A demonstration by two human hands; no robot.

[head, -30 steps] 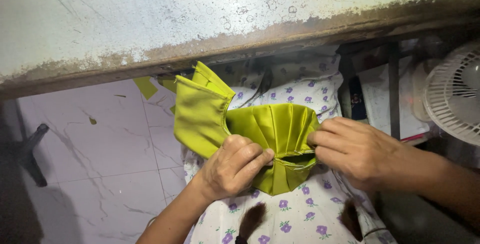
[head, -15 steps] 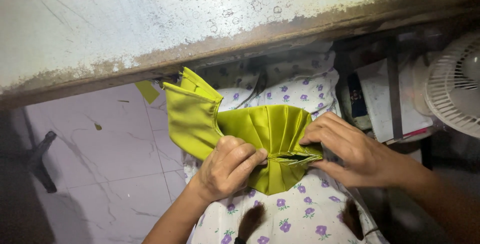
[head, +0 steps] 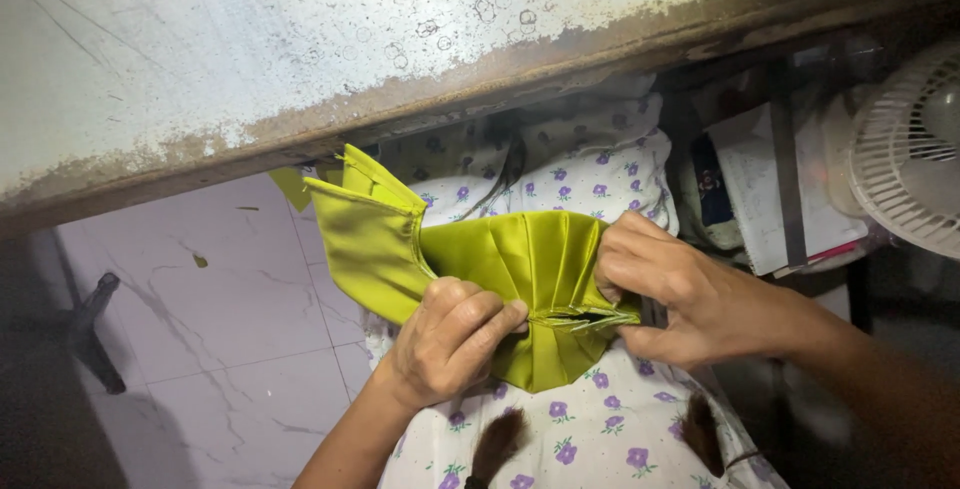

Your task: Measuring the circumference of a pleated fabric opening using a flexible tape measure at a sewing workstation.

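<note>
A piece of shiny yellow-green pleated cloth (head: 520, 259) lies over my lap, below the worn edge of a white table (head: 300, 59). My left hand (head: 450, 334) pinches the pleats at their lower left, thumb and fingers closed on the fabric. My right hand (head: 665, 284) grips the right end of the same gathered seam. Between the two hands the pleats bunch into a tight line, and a folded flap of the cloth (head: 365, 224) sticks up to the left.
My lap is covered by white cloth with purple flowers (head: 600, 439). A white fan (head: 915, 149) stands at the right, with papers (head: 770, 189) beside it. White marble-patterned floor tiles (head: 220, 309) and a dark stand leg (head: 95, 319) are at the left.
Both hands and the cloth have shifted slightly lower and left in view. The grip on the pleats is unchanged.
</note>
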